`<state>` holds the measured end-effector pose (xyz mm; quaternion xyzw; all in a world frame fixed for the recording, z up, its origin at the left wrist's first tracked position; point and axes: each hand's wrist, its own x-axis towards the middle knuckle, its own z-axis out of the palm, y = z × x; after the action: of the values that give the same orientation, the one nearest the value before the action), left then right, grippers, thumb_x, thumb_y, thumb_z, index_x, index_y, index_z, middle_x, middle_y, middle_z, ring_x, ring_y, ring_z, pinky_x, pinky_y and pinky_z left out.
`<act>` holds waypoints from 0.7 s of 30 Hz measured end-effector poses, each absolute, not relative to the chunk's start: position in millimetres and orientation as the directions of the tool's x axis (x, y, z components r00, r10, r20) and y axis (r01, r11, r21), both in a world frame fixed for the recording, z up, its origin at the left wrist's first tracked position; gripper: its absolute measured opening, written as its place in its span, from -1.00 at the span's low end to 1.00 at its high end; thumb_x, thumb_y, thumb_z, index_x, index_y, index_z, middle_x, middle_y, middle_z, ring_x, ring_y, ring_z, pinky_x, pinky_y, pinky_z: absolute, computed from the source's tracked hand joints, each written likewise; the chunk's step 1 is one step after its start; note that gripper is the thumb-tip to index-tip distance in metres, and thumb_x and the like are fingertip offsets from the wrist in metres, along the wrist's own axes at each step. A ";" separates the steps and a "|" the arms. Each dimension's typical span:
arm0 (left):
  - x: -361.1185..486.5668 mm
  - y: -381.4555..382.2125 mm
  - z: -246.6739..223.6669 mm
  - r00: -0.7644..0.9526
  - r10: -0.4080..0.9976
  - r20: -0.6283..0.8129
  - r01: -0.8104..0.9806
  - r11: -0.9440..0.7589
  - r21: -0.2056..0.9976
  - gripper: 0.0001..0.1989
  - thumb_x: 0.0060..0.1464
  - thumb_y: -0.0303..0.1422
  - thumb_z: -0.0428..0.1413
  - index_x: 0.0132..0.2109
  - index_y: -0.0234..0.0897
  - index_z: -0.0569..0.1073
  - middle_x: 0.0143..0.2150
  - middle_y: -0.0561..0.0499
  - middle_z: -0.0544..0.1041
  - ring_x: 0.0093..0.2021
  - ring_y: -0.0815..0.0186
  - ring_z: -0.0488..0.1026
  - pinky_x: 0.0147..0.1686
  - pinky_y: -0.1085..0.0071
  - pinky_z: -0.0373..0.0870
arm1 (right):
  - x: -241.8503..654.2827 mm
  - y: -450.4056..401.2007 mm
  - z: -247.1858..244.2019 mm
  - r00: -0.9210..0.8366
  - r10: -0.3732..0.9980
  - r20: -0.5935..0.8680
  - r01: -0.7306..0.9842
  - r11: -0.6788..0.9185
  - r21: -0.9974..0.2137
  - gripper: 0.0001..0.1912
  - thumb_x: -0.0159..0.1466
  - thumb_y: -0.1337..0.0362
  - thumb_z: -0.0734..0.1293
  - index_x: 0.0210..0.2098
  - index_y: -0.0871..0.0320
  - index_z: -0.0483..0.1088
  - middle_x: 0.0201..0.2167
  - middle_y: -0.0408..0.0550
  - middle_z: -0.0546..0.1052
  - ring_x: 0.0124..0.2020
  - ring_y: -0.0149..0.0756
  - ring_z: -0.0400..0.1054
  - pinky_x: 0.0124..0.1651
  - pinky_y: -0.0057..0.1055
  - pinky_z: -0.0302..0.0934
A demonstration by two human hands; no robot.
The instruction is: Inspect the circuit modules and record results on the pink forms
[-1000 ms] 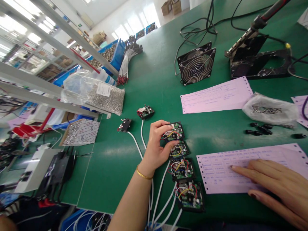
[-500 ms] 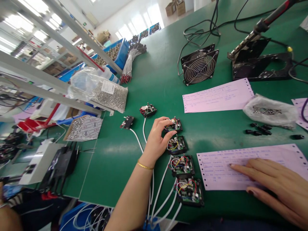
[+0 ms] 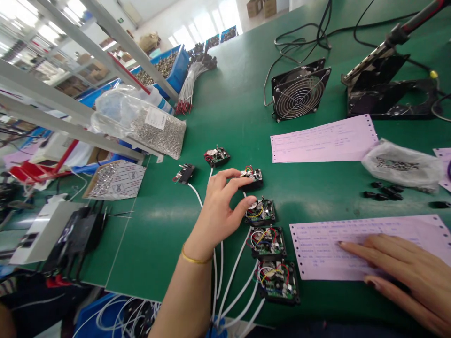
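Resting its fingertips on the uppermost circuit module (image 3: 257, 176), near the centre of the frame, the left hand (image 3: 220, 206) is rather wide: its thumb stands well apart from the fingers. The thumb tip is over the upper left of the second module (image 3: 262, 213), and I cannot tell if it touches there. The fingers hide the left part of the uppermost module, so its wires on that side are hard to make out. The visible board looks upward, and a dark side of its black case shows toward the bottom of the frame. Its long axis seems to run from left to right, with the right end slightly higher, but the covered end makes this uncertain.

Below the second module, the third module (image 3: 268, 243) and the fourth module (image 3: 280, 282) continue the column downward, their boards also facing up. White cables (image 3: 234, 267) go from the column to the bottom edge, where their lower ends are cut off or hidden.

At the lower right, the right hand (image 3: 405, 263) lies flat upon a pink sheet (image 3: 317, 260), holding nothing that I can see, and its forefinger points to the left. The right edge of the frame cuts this hand, which covers part of the writing; the rest is too small to read. Above the sheet, small black parts (image 3: 390, 192) lie near a clear plastic bag (image 3: 426, 166).
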<state>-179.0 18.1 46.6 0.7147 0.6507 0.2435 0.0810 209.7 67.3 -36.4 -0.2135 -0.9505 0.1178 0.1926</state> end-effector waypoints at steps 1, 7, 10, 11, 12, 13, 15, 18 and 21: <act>-177.6 12.0 54.2 0.072 0.978 0.194 0.893 -0.150 0.423 -0.74 0.34 -0.21 0.14 0.12 -0.13 0.46 0.15 -0.12 0.48 0.20 0.08 0.41 0.22 -0.01 0.35 | 210.9 66.6 -37.0 -0.841 0.448 0.304 0.363 0.883 -0.297 -0.39 0.47 0.10 0.17 0.49 -0.15 0.08 0.08 -0.12 0.63 -0.07 -0.12 0.60 -0.10 -0.20 0.56; -169.8 -9.1 62.2 0.216 0.975 -0.044 0.919 -0.188 0.346 -0.55 0.31 -0.32 0.16 0.28 -0.19 0.30 0.26 -0.14 0.48 0.22 0.05 0.44 0.23 0.03 0.41 | 219.7 63.3 -40.9 -0.867 0.444 0.227 0.382 0.884 -0.269 -0.35 0.46 0.12 0.17 0.51 -0.13 0.03 0.14 -0.10 0.59 -0.02 -0.10 0.59 -0.01 -0.15 0.55; -168.3 -7.0 55.1 0.251 0.967 -0.044 0.915 -0.222 0.338 -0.56 0.27 -0.39 0.18 0.24 -0.20 0.31 0.19 -0.14 0.52 0.16 0.03 0.48 0.16 0.02 0.46 | 221.8 62.7 -42.2 -0.871 0.446 0.207 0.388 0.882 -0.266 -0.35 0.46 0.14 0.17 0.51 -0.13 0.03 0.15 -0.11 0.58 -0.01 -0.10 0.58 0.01 -0.13 0.53; -167.5 -6.4 54.9 0.251 0.967 -0.033 0.914 -0.226 0.337 -0.57 0.24 -0.41 0.19 0.21 -0.20 0.33 0.17 -0.14 0.52 0.13 0.02 0.48 0.13 0.02 0.47 | 222.2 62.2 -42.7 -0.870 0.448 0.205 0.391 0.881 -0.267 -0.35 0.46 0.14 0.16 0.51 -0.13 0.03 0.16 -0.11 0.58 -0.01 -0.10 0.58 0.03 -0.13 0.53; -166.5 -6.4 55.9 0.244 0.970 -0.015 0.916 -0.226 0.331 -0.58 0.21 -0.44 0.20 0.18 -0.19 0.34 0.15 -0.15 0.52 0.11 0.00 0.48 0.10 0.01 0.48 | 222.5 61.5 -43.2 -0.869 0.453 0.200 0.396 0.878 -0.270 -0.35 0.46 0.15 0.16 0.51 -0.13 0.03 0.16 -0.12 0.58 0.00 -0.10 0.58 0.04 -0.12 0.52; -165.2 -7.1 58.0 0.235 0.972 0.007 0.921 -0.225 0.320 -0.58 0.18 -0.47 0.21 0.16 -0.19 0.34 0.13 -0.16 0.50 0.10 -0.01 0.47 0.08 0.01 0.48 | 222.9 60.6 -43.9 -0.868 0.456 0.197 0.398 0.876 -0.273 -0.35 0.46 0.15 0.16 0.51 -0.13 0.03 0.16 -0.12 0.58 0.00 -0.10 0.57 0.05 -0.13 0.51; -161.7 -10.4 64.0 0.219 0.975 0.047 0.931 -0.223 0.290 -0.58 0.13 -0.54 0.18 0.12 -0.19 0.35 0.12 -0.17 0.47 0.09 -0.03 0.43 0.05 0.00 0.46 | 223.7 58.8 -45.3 -0.866 0.461 0.196 0.401 0.872 -0.280 -0.36 0.46 0.14 0.16 0.51 -0.12 0.04 0.17 -0.13 0.57 0.01 -0.10 0.57 0.06 -0.13 0.51; -155.7 -16.7 73.3 0.197 0.979 0.048 0.945 -0.203 0.256 -0.61 0.16 -0.61 0.10 0.09 -0.20 0.33 0.12 -0.17 0.41 0.12 0.01 0.37 0.09 0.02 0.40 | 225.2 56.7 -47.3 -0.867 0.455 0.202 0.395 0.876 -0.277 -0.35 0.46 0.11 0.17 0.50 -0.10 0.05 0.16 -0.12 0.57 0.01 -0.09 0.56 0.06 -0.13 0.50; -151.1 -20.0 78.2 0.183 0.983 0.030 0.952 -0.184 0.246 -0.63 0.22 -0.62 0.07 0.11 -0.23 0.29 0.14 -0.16 0.37 0.14 0.06 0.32 0.12 0.08 0.35 | 226.3 55.9 -48.6 -0.868 0.453 0.205 0.392 0.877 -0.279 -0.35 0.46 0.10 0.16 0.51 -0.10 0.03 0.15 -0.11 0.58 0.00 -0.07 0.55 0.07 -0.11 0.49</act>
<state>-151.1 -20.0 78.2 0.7642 0.6328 0.0908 0.0859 226.3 55.9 -48.6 -0.2201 -0.9595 0.1151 0.1330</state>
